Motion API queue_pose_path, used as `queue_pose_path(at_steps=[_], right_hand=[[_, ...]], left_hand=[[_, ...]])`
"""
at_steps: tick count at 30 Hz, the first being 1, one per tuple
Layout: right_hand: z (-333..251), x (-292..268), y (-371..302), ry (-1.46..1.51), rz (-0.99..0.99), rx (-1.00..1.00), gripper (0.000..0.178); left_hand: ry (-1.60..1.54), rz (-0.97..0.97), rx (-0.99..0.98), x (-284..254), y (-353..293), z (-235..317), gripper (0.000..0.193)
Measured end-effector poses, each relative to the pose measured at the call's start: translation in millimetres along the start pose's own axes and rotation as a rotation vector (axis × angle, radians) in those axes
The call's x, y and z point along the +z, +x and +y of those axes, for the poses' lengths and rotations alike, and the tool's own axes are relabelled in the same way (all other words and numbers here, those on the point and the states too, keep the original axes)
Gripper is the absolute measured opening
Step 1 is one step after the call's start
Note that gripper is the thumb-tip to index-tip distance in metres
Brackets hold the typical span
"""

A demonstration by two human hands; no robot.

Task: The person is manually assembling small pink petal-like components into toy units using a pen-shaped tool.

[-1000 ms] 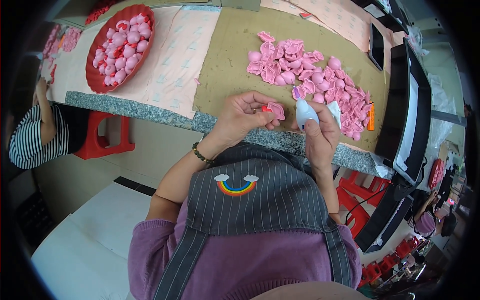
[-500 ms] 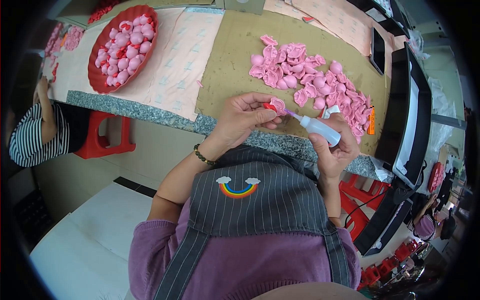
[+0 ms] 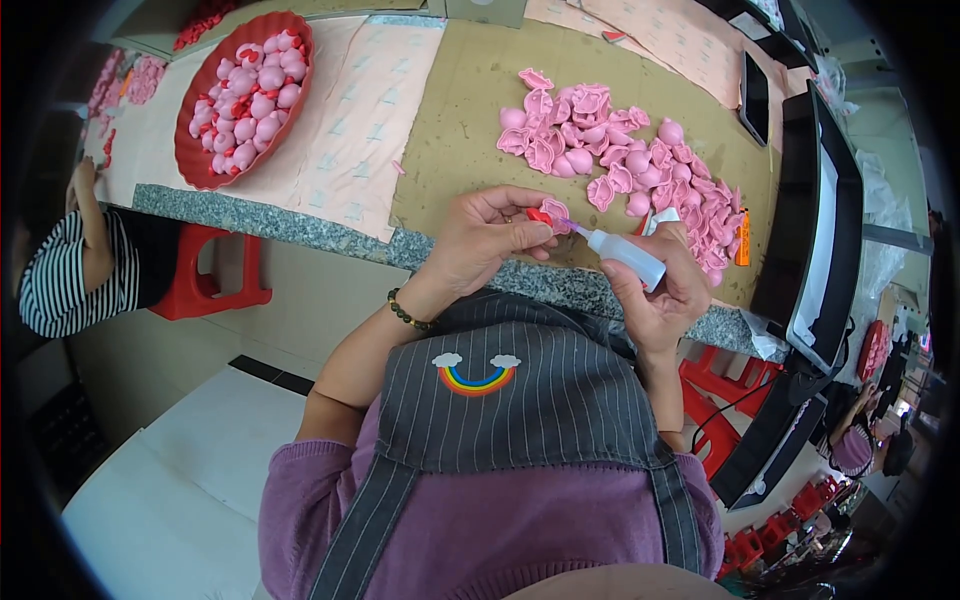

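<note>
Between the fingers of my left hand [image 3: 492, 236], closed in a pinch, is a pink hollow plastic shell [image 3: 552, 212] with a red piece [image 3: 538, 215] at its left side. My right hand [image 3: 668, 285] is wrapped round a translucent white squeeze bottle [image 3: 628, 260] with a thin purple nozzle. The bottle tilts up to the left, its tip at the shell; whether liquid comes out is too small to tell. Just beyond both hands lies a heap of similar pink shells [image 3: 598, 130] on a brown board [image 3: 455, 130].
A red scalloped bowl [image 3: 187, 150] of pink and red pieces stands at the left. An orange box [image 3: 743, 238] lies by the heap; a phone [image 3: 755, 98] and a black tray [image 3: 815, 220] are at the right. Another person's striped sleeve [image 3: 60, 265] shows far left, beside a red stool [image 3: 222, 270].
My right hand has moved slightly left with the squeeze bottle, bringing its nozzle closer over the shell. My left hand stays almost still, holding the shell.
</note>
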State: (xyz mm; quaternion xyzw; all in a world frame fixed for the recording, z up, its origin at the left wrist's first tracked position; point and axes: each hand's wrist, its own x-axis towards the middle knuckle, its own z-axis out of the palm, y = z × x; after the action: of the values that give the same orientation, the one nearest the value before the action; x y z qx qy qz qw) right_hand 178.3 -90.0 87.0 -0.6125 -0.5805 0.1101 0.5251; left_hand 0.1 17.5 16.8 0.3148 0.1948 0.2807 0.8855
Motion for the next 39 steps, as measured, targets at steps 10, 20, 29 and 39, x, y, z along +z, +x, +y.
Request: queue_pose_path(at_steps=[10,20,29,39], right_hand=[[-6.0,1.8,-7.9,-0.021,0.004,-0.001,0.022],[-0.3,4.1,0.9,-0.024,-0.009,0.017,0.022],[2.0,-1.7,-5.2,0.064,0.011,0.149,0.022],[13.3,4.7,-19.1,0.593,0.158,0.492,0.012]], left_hand=[[0.022,0.000,-0.017,2.1,-7.5,-3.4,0.028],[0.007,-0.008,-0.020,-2.4,2.9,-1.5,0.028],[0.125,0.046,-0.066,9.2,-6.4,7.6,0.030],[-0.060,-0.012,-0.011,2.8,-12.2,-4.4,0.032]])
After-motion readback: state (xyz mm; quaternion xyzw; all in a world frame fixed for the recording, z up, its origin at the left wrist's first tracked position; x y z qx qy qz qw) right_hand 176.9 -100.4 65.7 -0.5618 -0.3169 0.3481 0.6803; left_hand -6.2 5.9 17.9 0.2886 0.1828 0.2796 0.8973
